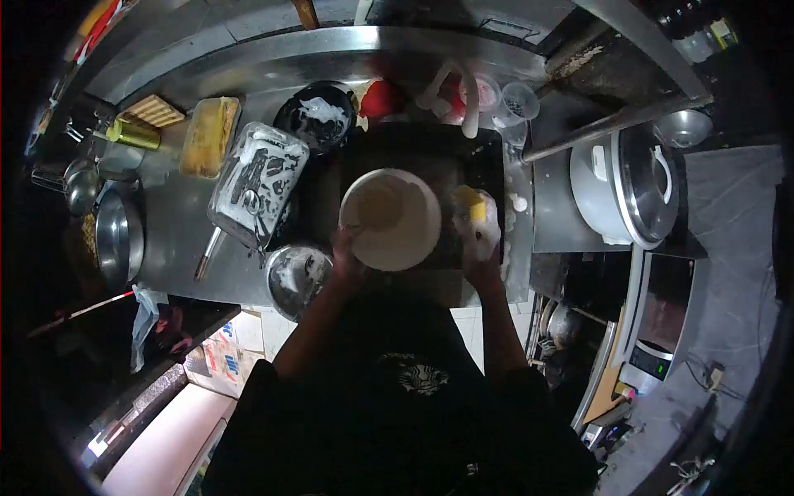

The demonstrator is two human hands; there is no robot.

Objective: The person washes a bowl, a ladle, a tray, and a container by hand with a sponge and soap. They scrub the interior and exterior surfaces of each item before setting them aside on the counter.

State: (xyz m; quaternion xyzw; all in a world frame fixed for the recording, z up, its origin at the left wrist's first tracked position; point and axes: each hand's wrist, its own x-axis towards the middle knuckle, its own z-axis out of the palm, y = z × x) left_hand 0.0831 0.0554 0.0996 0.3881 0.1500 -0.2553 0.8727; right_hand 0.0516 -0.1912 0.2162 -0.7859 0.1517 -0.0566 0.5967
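A round white bowl [405, 219] is held over the dark sink [471, 149], tilted so that its inside shows. At its lower left rim, my left hand [347, 258] is closed on the edge. To the right of the bowl and apart from it, my right hand [480, 255] is closed round a yellow sponge [473, 205] covered in white foam. The tap [470, 107] reaches over the sink's back edge.
Left of the sink lie a soapy rectangular tray [269, 169], a black pan [289, 124] with foam, a soapy metal bowl [281, 285] and a yellowish container [196, 153]. Plastic cups [519, 101] stand behind right. A large lidded cooker [591, 178] is at the right.
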